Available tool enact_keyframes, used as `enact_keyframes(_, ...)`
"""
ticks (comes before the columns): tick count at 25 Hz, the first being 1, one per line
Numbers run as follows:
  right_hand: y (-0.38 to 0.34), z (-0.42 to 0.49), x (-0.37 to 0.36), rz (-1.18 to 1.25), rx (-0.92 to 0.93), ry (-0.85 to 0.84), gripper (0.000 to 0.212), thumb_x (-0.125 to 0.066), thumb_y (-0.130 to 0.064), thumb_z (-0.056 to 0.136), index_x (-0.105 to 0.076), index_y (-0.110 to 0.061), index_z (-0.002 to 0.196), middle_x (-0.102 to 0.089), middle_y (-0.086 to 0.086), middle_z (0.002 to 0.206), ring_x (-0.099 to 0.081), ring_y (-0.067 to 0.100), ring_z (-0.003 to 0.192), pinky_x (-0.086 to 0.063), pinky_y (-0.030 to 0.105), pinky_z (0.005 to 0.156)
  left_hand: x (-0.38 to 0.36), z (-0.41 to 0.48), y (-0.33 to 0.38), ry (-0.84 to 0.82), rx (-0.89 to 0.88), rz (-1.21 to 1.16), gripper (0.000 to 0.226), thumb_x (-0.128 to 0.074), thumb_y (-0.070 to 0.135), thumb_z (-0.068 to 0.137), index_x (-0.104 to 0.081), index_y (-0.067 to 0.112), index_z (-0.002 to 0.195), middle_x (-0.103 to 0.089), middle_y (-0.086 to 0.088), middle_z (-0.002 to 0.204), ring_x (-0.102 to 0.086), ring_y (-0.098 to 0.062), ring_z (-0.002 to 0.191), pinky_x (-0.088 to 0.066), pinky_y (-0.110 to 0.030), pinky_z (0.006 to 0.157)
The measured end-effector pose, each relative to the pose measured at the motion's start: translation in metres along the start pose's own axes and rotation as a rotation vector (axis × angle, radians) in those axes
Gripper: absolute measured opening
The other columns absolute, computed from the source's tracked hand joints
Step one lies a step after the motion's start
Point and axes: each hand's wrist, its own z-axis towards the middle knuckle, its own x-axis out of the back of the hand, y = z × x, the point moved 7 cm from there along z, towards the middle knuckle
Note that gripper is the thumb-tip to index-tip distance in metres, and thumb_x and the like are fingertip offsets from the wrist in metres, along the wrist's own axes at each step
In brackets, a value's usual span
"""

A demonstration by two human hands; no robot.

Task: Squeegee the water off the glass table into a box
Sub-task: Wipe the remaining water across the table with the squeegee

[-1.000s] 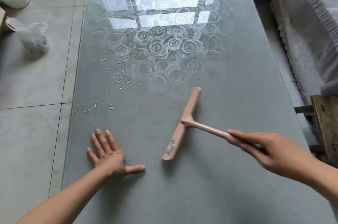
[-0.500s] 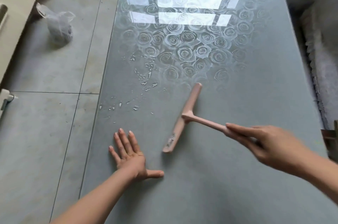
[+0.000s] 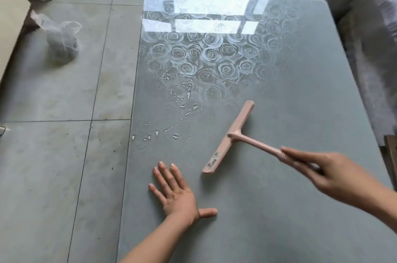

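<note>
Gripping the slim handle of a pink plastic T-shaped squeegee (image 3: 227,138), a person's right hand (image 3: 328,174) has its grip closed round the handle's end. The blade slants over the near middle of the grey rose-patterned glass table (image 3: 279,219), just right of scattered water droplets (image 3: 182,99) by the left edge. The left hand (image 3: 178,196) lies flat on the glass, fingers spread, its grip open and holding nothing. Light and stiff, probably with a soft blade lip, the tool likely handles best from the handle, pressed evenly, since wet glass is slick.
</note>
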Motion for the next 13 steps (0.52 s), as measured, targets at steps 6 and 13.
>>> enact_keyframes(6, -0.055, -0.019, -0.05, -0.013, -0.254, 0.083, 0.038, -0.034, -0.065, 0.09, -0.042, -0.061, 0.127, -0.065, -0.009, 0.121, -0.06, 0.026, 0.109, -0.049, 0.036, 0.074, 0.014, -0.008, -0.003, -0.151, -0.17, -0.014, 0.157, -0.055, 0.091, 0.048, 0.046, 0.0, 0.126, 0.057, -0.027, 0.126, 0.051, -0.041, 0.12, 0.016, -0.061, 0.107)
enact_keyframes(13, -0.073, -0.155, -0.079, 0.302, -0.386, 0.012, 0.041, -0.051, -0.041, 0.093, -0.044, -0.051, 0.132, -0.057, -0.015, 0.131, -0.053, 0.015, 0.123, -0.045, 0.033, 0.095, 0.097, -0.02, -0.06, 0.237, -0.387, -0.068, 0.066, -0.052, 0.02, 0.09, -0.022, 0.007, 0.147, -0.011, -0.015, 0.157, -0.016, -0.029, 0.144, -0.024, -0.042, 0.113)
